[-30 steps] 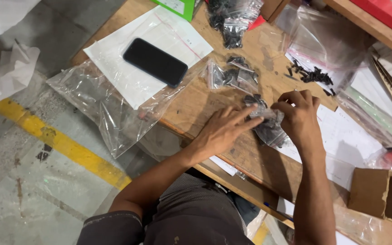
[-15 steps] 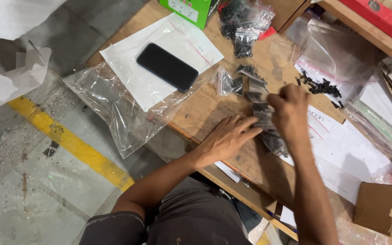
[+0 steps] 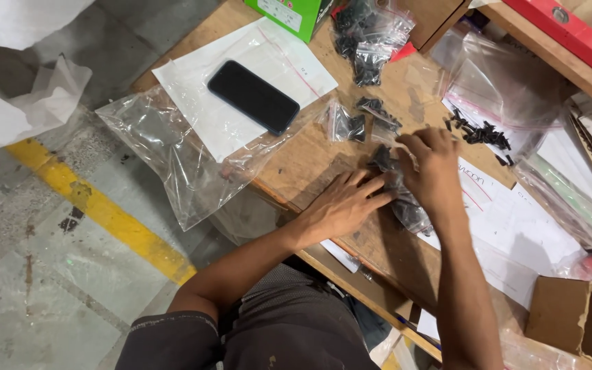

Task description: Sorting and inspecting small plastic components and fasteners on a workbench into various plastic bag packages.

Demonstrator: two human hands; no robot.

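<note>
cardboard box [image 3: 570, 315], brown, sits nearest. left hand [image 3: 340, 204] lies flat, fingers spread, beside small clear bags of black screws [image 3: 402, 199] on the wooden table [image 3: 303, 161]; right hand [image 3: 433, 168] pinches one. farther: black phone [image 3: 253, 96] on white paper [image 3: 268, 62], green box [image 3: 286, 10].

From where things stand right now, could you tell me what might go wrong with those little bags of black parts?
The small clear bag of black parts that the left hand presses flat and the right hand pinches may spill if it opens. The loose black parts nearby could roll or be swept off the wooden table. The large empty plastic bag overhangs the table edge and might slide down, dragging the phone resting on paper beside it.
</note>
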